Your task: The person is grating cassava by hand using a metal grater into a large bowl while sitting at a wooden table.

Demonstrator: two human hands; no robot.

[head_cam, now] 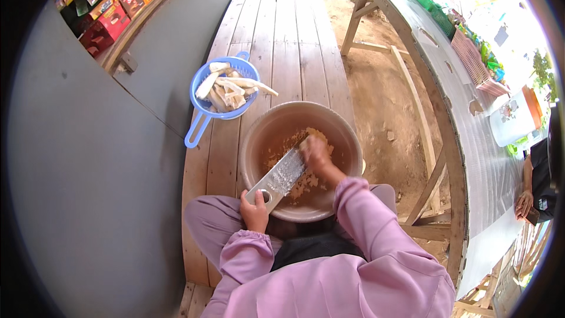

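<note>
My left hand (pixel 255 214) grips the near end of a flat metal grater (pixel 286 176), close to its round hole. The grater slants into a large round basin (pixel 250 141), and white shreds cling to its face. Blurred by motion, my right hand (pixel 315 154) is closed over the grater's far end around a pale root piece (pixel 303 143), mostly hidden by the fingers. Pale grated crumbs (pixel 306 185) lie in the basin. Ahead on the left, a blue plastic strainer (pixel 198 130) holds several peeled roots (pixel 227 88), one jutting past its rim.
I sit cross-legged on a slatted wooden bench (pixel 287 66) beside a grey wall (pixel 88 163). Packaged goods (pixel 119 17) fill a shelf at upper left. Right of a dirt gap, a long table (pixel 481 176) carries baskets (pixel 474 59) and a clear container (pixel 514 117). Another person's hands (pixel 525 205) rest there.
</note>
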